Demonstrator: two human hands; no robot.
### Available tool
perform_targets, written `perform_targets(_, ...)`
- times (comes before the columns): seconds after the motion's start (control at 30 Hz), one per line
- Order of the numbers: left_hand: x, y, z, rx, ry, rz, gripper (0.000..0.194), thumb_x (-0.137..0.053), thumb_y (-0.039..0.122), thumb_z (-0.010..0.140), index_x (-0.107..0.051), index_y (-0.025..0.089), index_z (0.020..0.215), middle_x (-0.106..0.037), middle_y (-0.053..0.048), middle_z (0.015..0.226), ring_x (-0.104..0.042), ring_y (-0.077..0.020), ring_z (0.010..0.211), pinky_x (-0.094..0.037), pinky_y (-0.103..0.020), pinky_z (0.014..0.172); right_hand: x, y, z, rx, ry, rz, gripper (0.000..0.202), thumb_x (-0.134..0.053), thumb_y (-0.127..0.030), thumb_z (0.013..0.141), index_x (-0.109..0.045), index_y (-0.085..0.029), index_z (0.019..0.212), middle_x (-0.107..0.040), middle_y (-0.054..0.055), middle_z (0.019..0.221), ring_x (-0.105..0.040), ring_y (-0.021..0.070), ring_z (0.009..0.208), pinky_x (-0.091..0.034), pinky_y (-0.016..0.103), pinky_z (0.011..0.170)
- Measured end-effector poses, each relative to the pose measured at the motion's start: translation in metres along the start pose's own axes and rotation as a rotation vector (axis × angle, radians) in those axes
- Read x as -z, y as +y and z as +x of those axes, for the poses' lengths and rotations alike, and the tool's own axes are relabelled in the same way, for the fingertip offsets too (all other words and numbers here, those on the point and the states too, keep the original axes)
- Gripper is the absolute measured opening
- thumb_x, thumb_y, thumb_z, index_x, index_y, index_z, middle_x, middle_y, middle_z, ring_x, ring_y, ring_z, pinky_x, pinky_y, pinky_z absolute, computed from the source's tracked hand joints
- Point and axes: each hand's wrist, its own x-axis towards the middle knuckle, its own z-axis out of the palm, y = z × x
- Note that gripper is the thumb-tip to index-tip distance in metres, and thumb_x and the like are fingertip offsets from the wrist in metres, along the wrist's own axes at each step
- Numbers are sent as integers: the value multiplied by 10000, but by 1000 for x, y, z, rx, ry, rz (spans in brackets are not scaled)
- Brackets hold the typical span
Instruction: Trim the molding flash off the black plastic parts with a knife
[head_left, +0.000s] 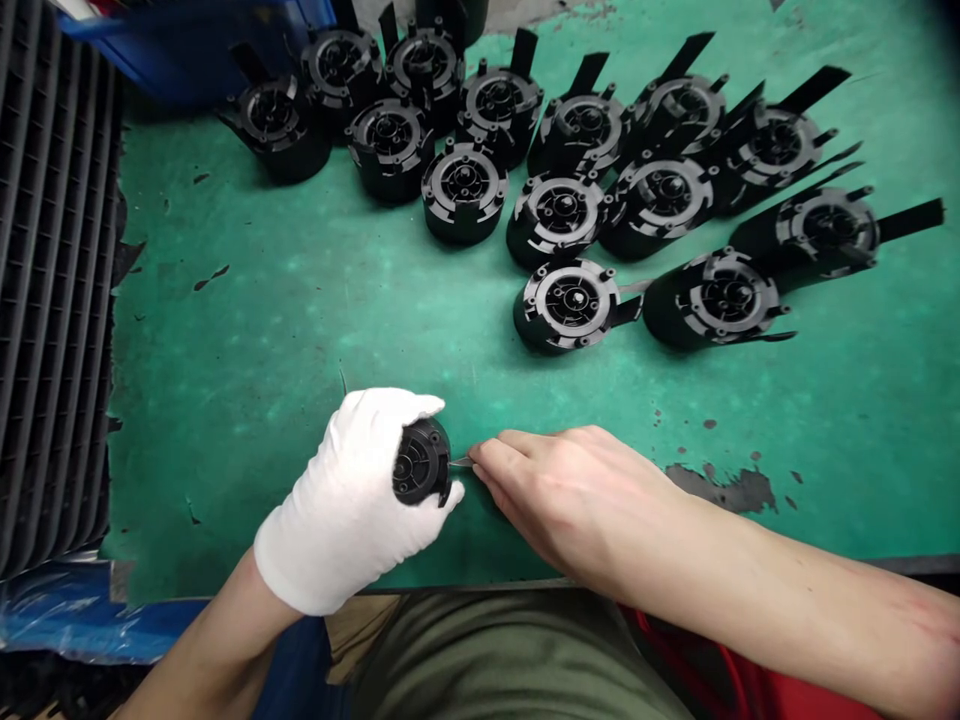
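Observation:
My left hand (352, 500), in a white glove, is wrapped round a round black plastic part (421, 462) just above the front of the green table. The part's ribbed, circular face shows between thumb and fingers. Bare and closed in a pinch, my right hand (536, 480) holds a small thin blade (461, 462). The blade's pointed tip is at the right side of the black part; whether it touches is too small to tell. My right palm and the rest of the tool are hidden from view.
Several black cylindrical housings (574, 305) stand in rows across the back and right of the green table (262, 330). A blue bin (180, 50) sits at the back left. Black ribbed trays (52, 280) line the left edge. Dark worn patches mark the table at the right.

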Motion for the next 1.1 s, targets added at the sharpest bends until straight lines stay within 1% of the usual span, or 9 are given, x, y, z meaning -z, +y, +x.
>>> perform_targets(0.13,-1,0,0,-6,8,-3,607,-790,277,830,-501,195,1358,-645,-130,1232,-661,-335,1173,-575,-493,1039,-4,1,-2,9,44,30,132,-473,-195,1084,-579,-217,1009,-656,-5,825,-482,142,557,-153,367,561)
perform_targets(0.27,-1,-1,0,-4,9,-1,602,-784,266,831,-505,188,1359,-645,-129,1231,-660,-333,1184,-572,-486,1046,-5,-1,0,12,47,-2,123,-503,-175,1054,-555,-225,954,-647,-13,798,-451,140,514,-139,366,534)
perform_targets(0.4,-2,-1,-1,-1,0,-4,583,-771,241,834,-512,184,1352,-646,-129,1231,-658,-326,1183,-562,-489,1059,4,-8,4,7,7,-117,149,-565,-86,913,-536,-232,905,-619,-19,753,-380,146,461,-117,366,493)
perform_targets(0.5,-2,-2,-2,8,5,-18,595,-782,241,831,-513,186,1358,-646,-129,1245,-652,-323,1195,-556,-484,1066,11,-13,5,-7,-59,-154,207,-584,-48,817,-539,-233,896,-610,-17,736,-399,153,464,-116,369,478)
perform_targets(0.6,-3,-3,-3,15,5,-19,594,-783,250,841,-515,178,1366,-640,-134,1261,-643,-320,1213,-547,-482,1079,16,-16,5,-9,-97,-168,237,-580,-27,788,-553,-231,906,-620,-9,743,-445,161,479,-118,373,472)
perform_targets(0.7,-3,-3,-4,16,1,-26,596,-789,265,847,-512,174,1366,-634,-137,1266,-640,-321,1214,-545,-487,1078,17,-16,6,-23,-105,-146,218,-586,-25,820,-566,-222,911,-640,-1,753,-485,162,493,-123,369,476)
perform_targets(0.9,2,-5,0,35,-51,-74,503,-818,251,809,-533,213,1221,-642,-106,1178,-653,-318,1131,-572,-500,992,15,-7,8,-23,-81,22,134,-564,-128,1016,-605,-204,913,-690,9,787,-545,143,543,-199,339,508)
perform_targets(1.0,4,-9,-2,14,-45,-176,537,-848,253,815,-511,237,1234,-646,-114,1236,-670,-311,1184,-579,-509,1033,16,5,6,48,66,240,221,-469,-239,1120,-655,-198,1008,-725,28,870,-653,155,713,-380,288,618)
perform_targets(1.1,0,-13,-9,-38,95,-314,648,-930,279,789,-467,262,1243,-612,-160,1402,-650,-325,1333,-571,-541,1101,15,14,1,63,273,431,256,-446,-284,1141,-674,-191,1211,-751,65,1074,-705,168,949,-503,286,826)
